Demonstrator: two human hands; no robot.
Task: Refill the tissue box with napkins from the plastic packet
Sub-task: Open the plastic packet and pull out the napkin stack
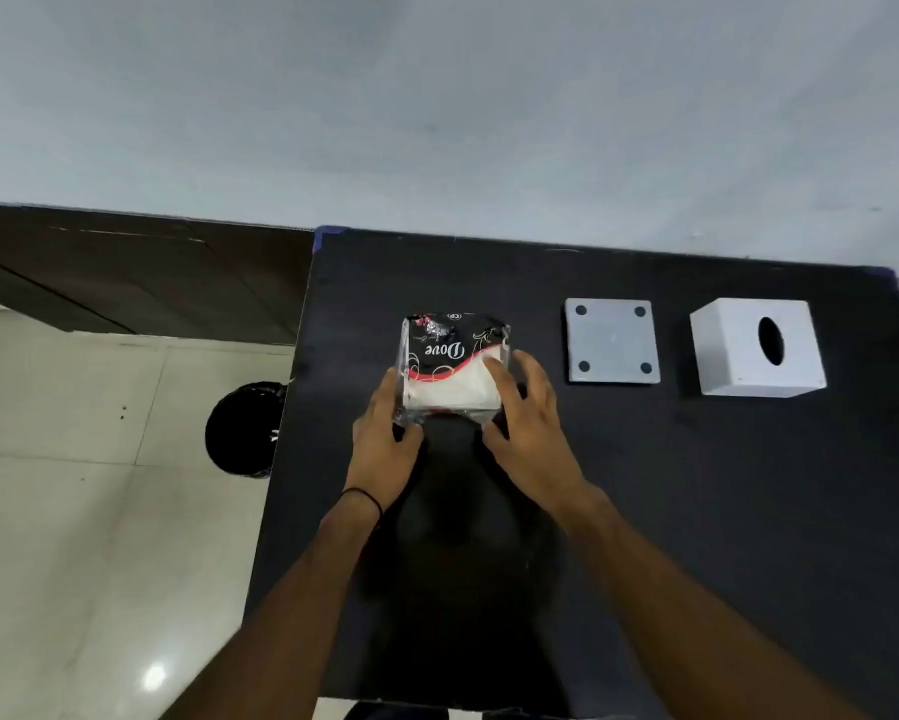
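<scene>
Head view. The person is standing at a matte black tabletop [644, 511] and is reaching both bare arms forward onto it. The left hand [382, 444] is resting against the near left corner of the plastic packet [455, 363]; its grip is loosely curled, with the fingers touching the crinkled clear film there. The right hand [527, 428] is pressing on the near right side of the packet, with its grip spread apart and the fingertips [494, 368] lying on the film over the white napkins [452, 392]. Neither grip is clamped fully around the packet; both are bracing it from opposite sides.

The packet is lying flat near the middle of the tabletop. It is a soft, glossy, roughly square pack, printed black and red on its far half and clear on its near half.

To the right of the packet, apart from it, a flat square white base plate [612, 341] with four dark round pads at its corners is lying. Further right, the tissue box [756, 348], a smooth white cube with an oval slot in its top, is standing. A thin dark band [365, 498] is circling the left wrist.
</scene>
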